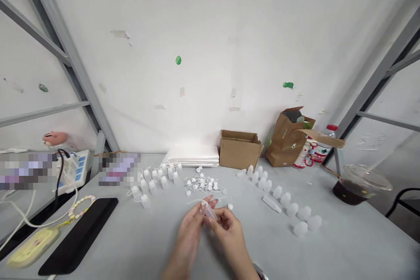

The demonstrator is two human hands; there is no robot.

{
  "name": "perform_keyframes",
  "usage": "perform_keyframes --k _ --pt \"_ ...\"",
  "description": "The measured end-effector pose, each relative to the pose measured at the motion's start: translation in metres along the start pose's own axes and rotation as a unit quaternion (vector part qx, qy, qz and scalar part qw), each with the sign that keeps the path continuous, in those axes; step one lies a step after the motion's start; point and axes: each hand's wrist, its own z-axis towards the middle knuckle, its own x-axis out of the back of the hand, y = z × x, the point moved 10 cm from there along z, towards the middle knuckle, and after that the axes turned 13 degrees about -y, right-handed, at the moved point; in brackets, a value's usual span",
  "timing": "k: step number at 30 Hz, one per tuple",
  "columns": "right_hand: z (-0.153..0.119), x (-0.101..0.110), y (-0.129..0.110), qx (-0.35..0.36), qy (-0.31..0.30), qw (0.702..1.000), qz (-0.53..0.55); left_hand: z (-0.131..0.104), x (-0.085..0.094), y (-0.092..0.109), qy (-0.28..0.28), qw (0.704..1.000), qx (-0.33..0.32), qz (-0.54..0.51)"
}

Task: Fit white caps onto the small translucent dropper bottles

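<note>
Near the middle of the grey table, both hands meet around a small translucent bottle. My left hand has its fingers at the white cap on the bottle's upper end, from which a thin strap sticks out to the left. The bottle's body is pinched by my right hand. A pile of loose white caps lies just beyond the hands. Capped bottles stand in a group to the left. On the right, several uncapped bottles form a slanting double row, with one bottle lying beside them.
A cardboard box, white stack and paper bag stand by the wall. A drink cup is at the right. On the left are a black pad, a yellow case, a power strip and cables.
</note>
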Motion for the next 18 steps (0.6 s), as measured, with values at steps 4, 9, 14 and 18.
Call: perform_keyframes --k 4,9,14,18 --pt "-0.002 -0.003 -0.005 0.014 -0.01 0.999 -0.04 -0.003 0.002 0.014 0.048 0.995 -0.034 0.086" --pt "0.001 -0.027 -0.009 0.001 -0.147 0.988 0.049 0.0 -0.006 0.024 -0.005 0.992 -0.013 0.124" --pt "0.002 -0.017 -0.006 0.004 -0.105 0.991 0.083 0.001 -0.003 0.027 -0.013 0.989 -0.013 0.144" --pt "0.001 -0.007 -0.002 0.013 -0.047 0.997 0.058 0.0 0.01 0.027 0.044 0.985 -0.033 0.161"
